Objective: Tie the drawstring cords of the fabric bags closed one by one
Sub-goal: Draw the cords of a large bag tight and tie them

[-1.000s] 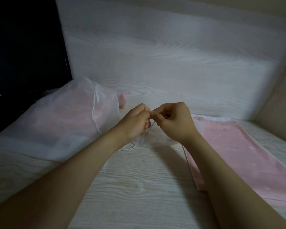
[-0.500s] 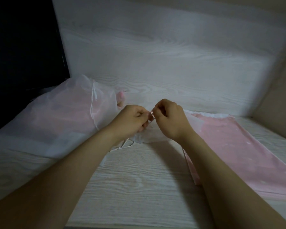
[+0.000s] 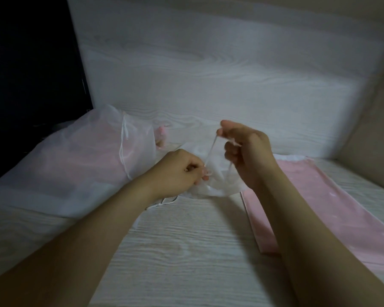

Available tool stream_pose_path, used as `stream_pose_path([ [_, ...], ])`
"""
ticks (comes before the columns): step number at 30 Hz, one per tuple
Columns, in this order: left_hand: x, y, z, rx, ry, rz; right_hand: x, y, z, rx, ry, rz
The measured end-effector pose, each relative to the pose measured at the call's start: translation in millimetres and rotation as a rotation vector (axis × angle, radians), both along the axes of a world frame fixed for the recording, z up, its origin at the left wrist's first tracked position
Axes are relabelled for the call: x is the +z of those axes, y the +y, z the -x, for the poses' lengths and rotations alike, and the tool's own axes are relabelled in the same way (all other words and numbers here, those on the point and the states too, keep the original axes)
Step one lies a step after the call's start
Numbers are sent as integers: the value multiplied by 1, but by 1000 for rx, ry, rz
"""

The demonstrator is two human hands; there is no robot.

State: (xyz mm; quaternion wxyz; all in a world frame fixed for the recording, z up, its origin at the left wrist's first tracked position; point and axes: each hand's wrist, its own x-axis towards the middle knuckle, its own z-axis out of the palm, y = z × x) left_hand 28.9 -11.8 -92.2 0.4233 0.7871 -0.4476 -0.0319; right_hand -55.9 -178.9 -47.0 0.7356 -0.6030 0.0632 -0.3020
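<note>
Two bare hands, two bare forearms in view; left hand [image 3: 177, 171] at centre, right hand [image 3: 246, 151] just right of it, slightly farther; left forearm [image 3: 87, 229] runs from near-left corner, right forearm [image 3: 308, 218] from near-right edge; uncovered to frame edge; nails too blurred to tell.

The cord [image 3: 211, 151] disappears inside the left hand [image 3: 177, 171]; monitor [image 3: 31, 74] cropped by left edge
</note>
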Motion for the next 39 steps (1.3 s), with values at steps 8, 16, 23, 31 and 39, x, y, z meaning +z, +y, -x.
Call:
stream_pose_path([
  [8, -1, -1, -6, -89, 209, 75, -21, -18, -15, -470, 120, 958],
  [16, -2, -2, -10, -56, 409, 181, -26, -9, -11, -430, 196, 1340],
  [23, 2, -3, -8, -20, 515, 207, -15, 11, 0, -138, 78, 1334],
  [31, 2, -4, -11, 55, 536, 213, -16, 5, -6, -147, 18, 1380],
  [39, 11, -6, -4, 7, 680, 298, -24, 8, -12, -229, 54, 1543],
])
